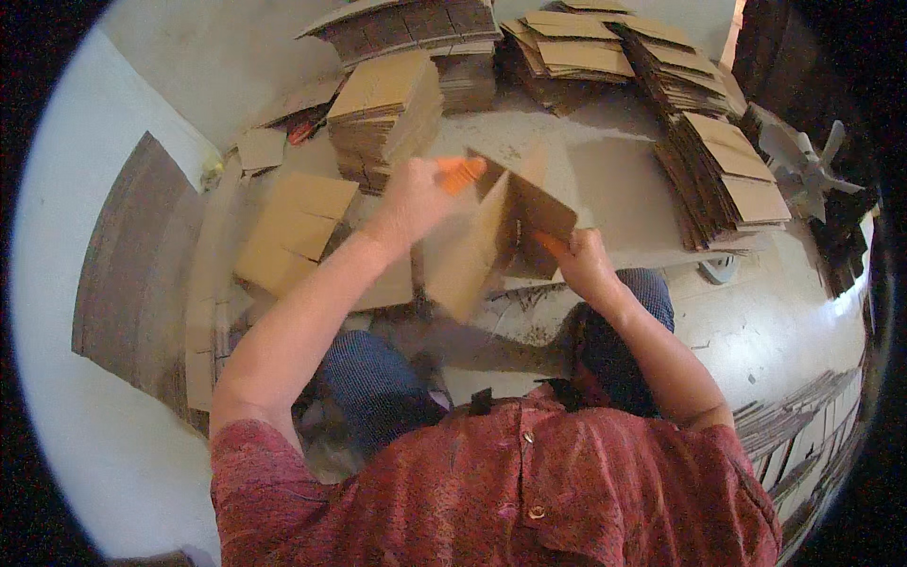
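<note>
My left hand (416,203), orange covers on its fingertips, is closed at the far upper edge of a brown cardboard divider (539,213). The divider's panels stand at angles to each other, and one lighter panel (472,255) slants down toward me, slightly blurred. On the near right side my right hand (588,266) pinches the divider's edge, with orange on its fingers too. Left of the divider, flat slotted cardboard pieces (295,227) lie on the work surface. Behind my left hand rises a stack of cardboard sheets (383,109).
More slotted cardboard stacks (723,175) line the right and a curved pile (406,28) stands at the back. A fan (812,161) is at far right. Further cardboard leans on the left wall (137,255) and lies low right (803,435). A red-handled tool (300,130) lies back left.
</note>
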A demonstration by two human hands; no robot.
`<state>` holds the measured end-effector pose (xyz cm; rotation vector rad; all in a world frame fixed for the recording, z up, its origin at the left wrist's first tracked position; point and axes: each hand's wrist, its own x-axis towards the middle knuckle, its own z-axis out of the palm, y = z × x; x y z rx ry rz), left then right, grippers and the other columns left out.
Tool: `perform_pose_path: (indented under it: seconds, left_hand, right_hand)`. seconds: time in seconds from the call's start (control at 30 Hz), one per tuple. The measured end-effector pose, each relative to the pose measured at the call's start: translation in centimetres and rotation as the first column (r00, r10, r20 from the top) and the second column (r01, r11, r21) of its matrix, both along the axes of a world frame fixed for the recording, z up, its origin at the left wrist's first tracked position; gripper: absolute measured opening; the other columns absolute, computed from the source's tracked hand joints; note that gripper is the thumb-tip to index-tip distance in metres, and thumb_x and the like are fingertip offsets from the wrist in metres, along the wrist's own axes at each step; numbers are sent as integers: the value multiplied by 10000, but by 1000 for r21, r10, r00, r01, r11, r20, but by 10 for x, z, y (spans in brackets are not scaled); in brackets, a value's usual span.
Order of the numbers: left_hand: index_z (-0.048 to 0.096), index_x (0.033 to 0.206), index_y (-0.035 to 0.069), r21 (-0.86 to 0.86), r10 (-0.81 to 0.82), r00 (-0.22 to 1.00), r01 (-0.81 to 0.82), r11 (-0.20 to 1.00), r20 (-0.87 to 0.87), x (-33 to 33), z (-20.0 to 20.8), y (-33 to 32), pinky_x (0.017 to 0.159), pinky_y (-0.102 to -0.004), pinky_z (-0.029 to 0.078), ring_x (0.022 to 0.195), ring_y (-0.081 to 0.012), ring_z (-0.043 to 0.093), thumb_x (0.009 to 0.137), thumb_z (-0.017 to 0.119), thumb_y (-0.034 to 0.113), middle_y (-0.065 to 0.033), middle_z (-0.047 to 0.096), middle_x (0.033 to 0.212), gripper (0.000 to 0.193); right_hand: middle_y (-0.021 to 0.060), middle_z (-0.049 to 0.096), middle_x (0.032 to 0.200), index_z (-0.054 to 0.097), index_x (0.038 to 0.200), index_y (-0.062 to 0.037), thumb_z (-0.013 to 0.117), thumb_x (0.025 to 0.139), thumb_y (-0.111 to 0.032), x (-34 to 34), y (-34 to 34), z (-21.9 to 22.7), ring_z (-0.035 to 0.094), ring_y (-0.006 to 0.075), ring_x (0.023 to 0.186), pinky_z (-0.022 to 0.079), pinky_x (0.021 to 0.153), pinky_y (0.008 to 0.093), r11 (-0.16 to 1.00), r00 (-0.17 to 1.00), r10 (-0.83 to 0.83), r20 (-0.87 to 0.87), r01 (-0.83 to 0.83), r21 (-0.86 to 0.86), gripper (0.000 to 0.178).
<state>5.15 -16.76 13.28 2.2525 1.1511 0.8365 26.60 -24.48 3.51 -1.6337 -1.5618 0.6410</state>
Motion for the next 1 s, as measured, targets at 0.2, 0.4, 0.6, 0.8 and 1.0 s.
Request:
perform_pose_path:
  seconds: [0.2, 0.4, 0.6, 0.8, 1.0]
  left_hand:
    - [364, 1277, 32, 721, 598, 739, -228, 654, -309, -60, -33, 134, 897, -382, 390, 1115, -315, 460, 800, 607, 329, -179, 420, 1281, 613]
    - [353, 1287, 39, 207, 257, 777, -166, 964, -574, -68, -13, 189, 894, -375, 391, 1127, -298, 459, 764, 649, 322, -177, 432, 1274, 664]
    - [643, 975, 31, 272, 286, 865, -183, 945, -412, -61, 0, 178, 762, -315, 451, 871, -223, 602, 745, 675, 223, -114, 650, 935, 302]
    - [658, 975, 49, 81, 242, 970, -238, 968, -41, -79, 17, 169, 684, -235, 442, 757, -96, 570, 805, 603, 170, -49, 666, 873, 216]
    - [615, 1049, 37, 669, -106, 993, 50, 741, 43, 3, 22, 62, 765, -288, 478, 855, -235, 612, 732, 665, 128, -134, 627, 980, 334]
  right_hand:
    - [235, 539, 599, 576, 724, 49, 597, 809, -170, 21, 22, 0, 450, 254, 458, 400, 481, 396, 998, 998, 12, -55, -8, 57, 236]
    - [212, 570, 622, 585, 789, 33, 596, 811, -184, 29, 48, -14, 554, 254, 511, 424, 506, 394, 983, 1000, 12, -20, -8, 184, 219]
    - [210, 623, 845, 584, 981, 22, 641, 788, -227, 31, 39, 4, 608, 259, 711, 475, 647, 352, 976, 992, -73, -101, 92, 195, 320]
    - [167, 610, 971, 550, 1080, 32, 630, 807, -201, 26, 23, 63, 592, 224, 914, 466, 777, 288, 741, 980, -63, -189, 173, 649, 368]
    - [135, 613, 945, 574, 1031, 23, 568, 845, -213, 14, 32, 106, 606, 163, 838, 492, 670, 254, 973, 402, 223, -888, -41, 225, 300]
